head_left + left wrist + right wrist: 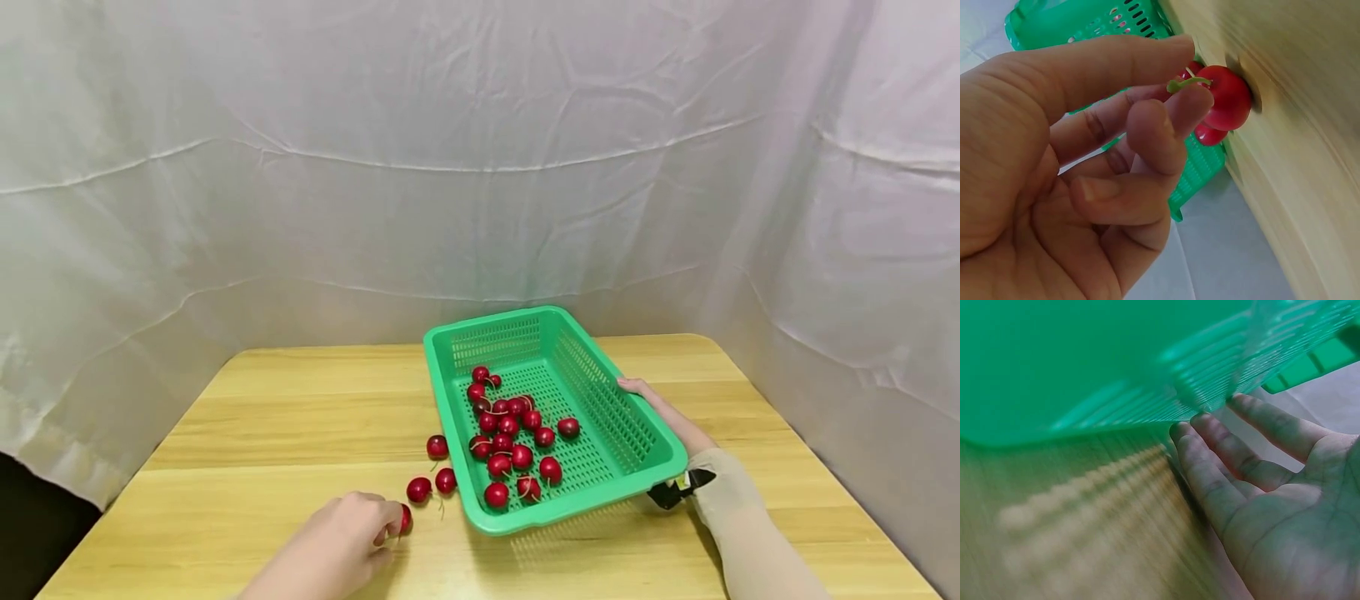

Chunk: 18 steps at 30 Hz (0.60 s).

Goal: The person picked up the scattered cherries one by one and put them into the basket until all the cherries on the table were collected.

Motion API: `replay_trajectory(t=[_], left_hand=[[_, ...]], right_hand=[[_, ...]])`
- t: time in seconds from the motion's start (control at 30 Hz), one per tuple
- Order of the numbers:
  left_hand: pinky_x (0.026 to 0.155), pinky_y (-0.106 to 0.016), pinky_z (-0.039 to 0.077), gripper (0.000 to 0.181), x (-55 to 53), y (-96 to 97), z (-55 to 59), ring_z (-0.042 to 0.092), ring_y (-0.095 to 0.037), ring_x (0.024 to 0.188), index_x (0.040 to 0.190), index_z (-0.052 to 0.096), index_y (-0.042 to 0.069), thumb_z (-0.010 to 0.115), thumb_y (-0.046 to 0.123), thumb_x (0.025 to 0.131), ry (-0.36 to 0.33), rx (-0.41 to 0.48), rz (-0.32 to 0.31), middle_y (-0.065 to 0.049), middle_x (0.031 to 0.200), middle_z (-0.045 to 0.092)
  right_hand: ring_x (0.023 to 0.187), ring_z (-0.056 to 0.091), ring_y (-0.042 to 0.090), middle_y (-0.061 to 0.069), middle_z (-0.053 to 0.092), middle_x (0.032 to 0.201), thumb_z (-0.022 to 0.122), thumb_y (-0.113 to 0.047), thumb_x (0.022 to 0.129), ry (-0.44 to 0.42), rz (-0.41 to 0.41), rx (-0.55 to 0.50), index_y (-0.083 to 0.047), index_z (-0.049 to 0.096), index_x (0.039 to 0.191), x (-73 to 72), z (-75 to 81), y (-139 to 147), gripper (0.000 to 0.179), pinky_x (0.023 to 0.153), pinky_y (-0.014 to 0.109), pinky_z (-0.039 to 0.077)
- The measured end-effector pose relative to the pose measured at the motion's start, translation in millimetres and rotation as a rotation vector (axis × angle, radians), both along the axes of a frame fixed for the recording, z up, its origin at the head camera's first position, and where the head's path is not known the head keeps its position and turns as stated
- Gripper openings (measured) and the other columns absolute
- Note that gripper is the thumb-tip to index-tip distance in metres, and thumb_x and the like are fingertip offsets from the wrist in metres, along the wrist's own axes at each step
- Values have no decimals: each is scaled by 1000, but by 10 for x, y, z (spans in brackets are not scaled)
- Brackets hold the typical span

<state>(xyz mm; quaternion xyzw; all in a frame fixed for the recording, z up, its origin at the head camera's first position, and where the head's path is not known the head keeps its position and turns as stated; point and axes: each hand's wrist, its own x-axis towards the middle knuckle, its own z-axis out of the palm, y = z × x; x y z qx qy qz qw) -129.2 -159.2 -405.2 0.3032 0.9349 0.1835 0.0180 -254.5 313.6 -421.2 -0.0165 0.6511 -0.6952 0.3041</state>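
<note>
My left hand [341,537] reaches down to a cherry [406,518] on the table. Thumb and fingertips stand apart close around its green stem [1190,82], with the red fruit [1230,100] just beyond them against the wood. A green perforated basket [577,502] holds many cherries [508,426], mostly toward its left side. It is tilted, its near right part raised over the table. My right hand [667,417] supports the basket from the right; in the right wrist view its fairly straight fingers [1210,481] touch the basket's slotted underside.
Several more cherries lie on the wooden table [300,433] between my left hand and the basket; one [446,481] sits right at the basket's left edge. A pale curtain [480,208] hangs behind the table and along both sides.
</note>
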Motion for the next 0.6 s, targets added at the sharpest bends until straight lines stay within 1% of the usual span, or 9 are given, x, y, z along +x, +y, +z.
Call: replay_trajectory(t=[0.1,0.2,0.37,0.53,0.6], left_hand=[[60,-18,43,27,-3,11,-12,45,0,65,80,68,19,85,-1,83,9,1,0,16,72,57],[59,-18,43,29,-4,21,-24,45,0,64,77,67,19,82,-5,83,26,21,-2,16,71,57],[58,-18,43,29,-16,27,-46,45,1,64,77,65,19,79,-4,85,17,64,25,16,69,56],[59,-18,44,29,-32,-3,-67,45,3,65,77,64,19,81,-5,82,67,117,37,16,70,55],[58,-18,44,31,-44,-23,-76,45,3,65,76,62,19,81,-6,80,84,143,37,16,71,54]], right_hand=[[117,73,33,17,68,137,36,-66,109,-1,8,-12,-10,9,173,-4,-5,7,89,101,51,61],[116,74,33,17,68,136,36,-66,109,-3,4,-13,-10,9,173,-2,3,5,89,101,51,61],[116,73,32,16,67,136,35,-66,109,-13,5,-15,-11,9,173,5,18,-4,88,101,50,61],[117,72,29,14,66,137,34,-67,109,-16,13,-13,-13,6,173,9,30,-6,89,101,47,61],[116,73,29,14,67,135,35,-67,109,-22,10,-12,-12,7,173,9,27,-6,89,101,46,61]])
